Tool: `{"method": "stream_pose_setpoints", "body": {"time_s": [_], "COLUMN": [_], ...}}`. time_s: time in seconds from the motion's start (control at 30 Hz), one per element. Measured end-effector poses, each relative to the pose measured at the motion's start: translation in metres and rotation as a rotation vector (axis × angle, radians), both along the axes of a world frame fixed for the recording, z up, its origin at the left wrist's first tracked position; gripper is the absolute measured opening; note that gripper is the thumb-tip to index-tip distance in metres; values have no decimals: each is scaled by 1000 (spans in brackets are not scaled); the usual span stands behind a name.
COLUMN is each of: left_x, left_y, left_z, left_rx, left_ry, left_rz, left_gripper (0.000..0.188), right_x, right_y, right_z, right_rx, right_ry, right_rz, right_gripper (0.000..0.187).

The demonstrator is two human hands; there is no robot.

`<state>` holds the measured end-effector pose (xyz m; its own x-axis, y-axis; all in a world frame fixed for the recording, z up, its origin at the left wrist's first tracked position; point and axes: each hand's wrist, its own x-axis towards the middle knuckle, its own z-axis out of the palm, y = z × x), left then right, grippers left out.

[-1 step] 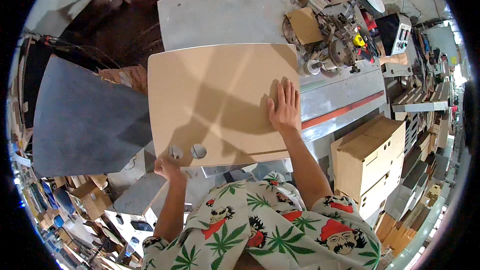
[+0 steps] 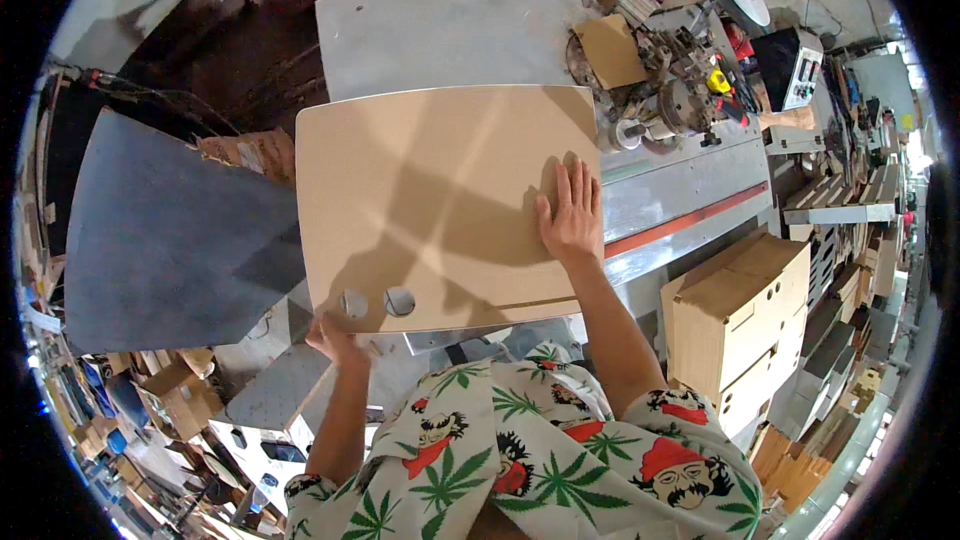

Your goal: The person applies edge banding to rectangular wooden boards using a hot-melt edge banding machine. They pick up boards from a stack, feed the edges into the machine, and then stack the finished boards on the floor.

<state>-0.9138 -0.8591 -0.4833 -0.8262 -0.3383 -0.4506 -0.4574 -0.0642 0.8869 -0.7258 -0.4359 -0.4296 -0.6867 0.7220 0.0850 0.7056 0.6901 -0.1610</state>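
The board point(image 2: 450, 190) lies in front of the person, over the near part of the grey table point(image 2: 440, 35), its long near edge toward the shirt point(image 2: 500, 440). The left hand point(image 2: 338, 340) is at the near left corner, fingers curled at the edge, near two round holes point(image 2: 399, 301); whether they pinch the board, I cannot tell. The right hand point(image 2: 572, 220) rests flat near the right edge, fingers close together, thumb apart. Beyond the far edge the table runs on to a heap of tools point(image 2: 675, 105), near the far right corner. A red strip point(image 2: 690, 217) leads outward past the right edge. Marks on the pale panel point(image 2: 803, 78) are too small to read
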Motion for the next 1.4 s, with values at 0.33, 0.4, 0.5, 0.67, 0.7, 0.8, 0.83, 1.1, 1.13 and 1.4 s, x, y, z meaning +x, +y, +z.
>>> {"method": "stream_pose_setpoints", "body": {"time_s": [0.33, 0.4, 0.5, 0.67, 0.7, 0.8, 0.83, 1.1, 1.13, 1.4], "left_x": [-79, -75, -68, -57, -53, -46, -46, -38, -37, -35], "left_y": [4, 6, 7, 12, 15, 20, 20, 26, 26, 43], "left_z": [5, 9, 4, 15, 17, 17, 14, 5, 8, 14], "left_rx": [37, 23, -1, 64, 70, 124, 162, 209, 230, 64], "left_ry": [-218, -237, -257, -297, -301, -294, -288, -286, -286, -278], "left_rz": [-776, -779, -764, -764, -745, -716, -726, -670, -658, -717], "left_gripper": [57, 60, 62, 63, 62, 61, 60, 57, 56, 53], "right_x": [-18, -22, -18, 23, 36, 61, 66, 46, 43, 27], "right_y": [37, 46, 58, 20, 5, -38, -46, -40, -37, -13], "right_z": [6, 5, -3, -23, -23, -16, -20, -34, -34, -37], "right_rx": [-6, 4, -136, -168, -151, -84, -95, -134, -139, -113], "right_ry": [12, 74, 140, 229, 236, 282, 320, 248, 239, 163], "right_rz": [76, 94, 132, 56, 3, -245, -275, -381, -376, -355], "right_gripper": [66, 64, 63, 60, 60, 63, 65, 78, 79, 83]}}
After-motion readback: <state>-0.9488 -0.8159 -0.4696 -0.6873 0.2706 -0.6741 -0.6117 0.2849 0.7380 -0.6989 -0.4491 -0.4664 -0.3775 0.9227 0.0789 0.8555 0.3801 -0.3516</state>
